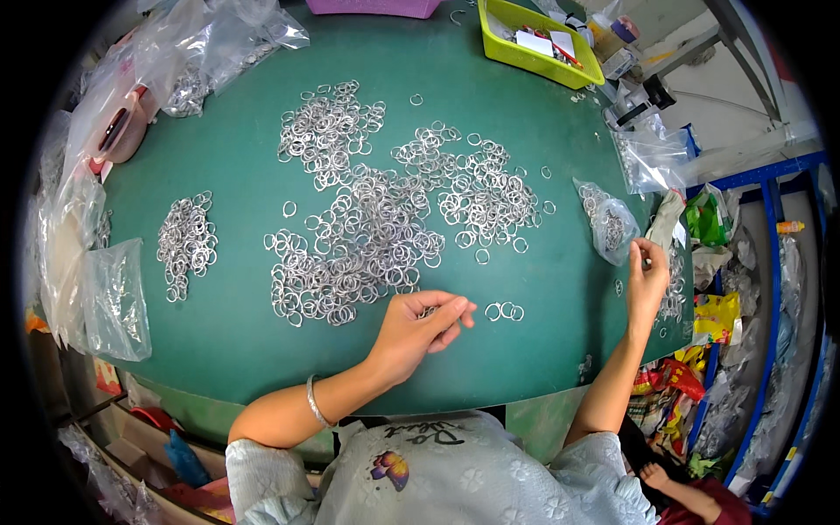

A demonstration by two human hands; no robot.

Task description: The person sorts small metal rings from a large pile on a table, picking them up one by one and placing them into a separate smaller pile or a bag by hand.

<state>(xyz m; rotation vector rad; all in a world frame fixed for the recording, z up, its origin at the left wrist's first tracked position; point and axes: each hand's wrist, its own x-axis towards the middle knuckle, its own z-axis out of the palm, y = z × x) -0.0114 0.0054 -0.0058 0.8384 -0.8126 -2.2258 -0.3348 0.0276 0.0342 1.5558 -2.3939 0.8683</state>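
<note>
My left hand is half curled over the front of the table, with a few silver metal rings showing inside its fingers. Just right of its fingertips lies a short row of linked rings. Over at the right side, my right hand has thumb and fingers bent together at the edge of a small clear plastic bag with small metal pieces inside. Whether it grips the bag or something tiny cannot be made out. A large spread of loose silver rings covers the middle of the table.
A smaller ring heap lies on the left of the green table. Clear bags and a pink container line the left edge. A yellow-green basket stands far right. Another person's hand shows at lower right.
</note>
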